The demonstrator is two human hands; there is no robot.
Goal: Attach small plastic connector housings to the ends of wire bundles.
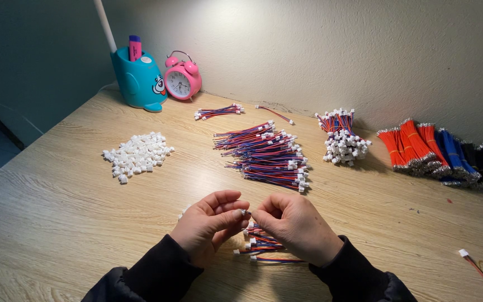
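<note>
wooden table (57, 207) | white connectors (137, 155) | wire harnesses (266, 155) | clock (181, 81) | orange wires (412, 145)

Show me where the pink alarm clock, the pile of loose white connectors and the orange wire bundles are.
Pink alarm clock (179, 83): head view, on its dial.
Pile of loose white connectors (137, 155): head view, pile's middle.
Orange wire bundles (411, 144): head view, mid-length of the wires.

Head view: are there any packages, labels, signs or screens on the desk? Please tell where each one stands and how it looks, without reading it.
No packages, signs or screens.
Alarm clock: back left by the wall; round, pink, two bells, white dial.
Pen holder: left of the clock; teal, animal-shaped, with a cartoon eye printed on it.
Marker: stands in the holder; pink body with a purple band, perhaps a label.
</note>
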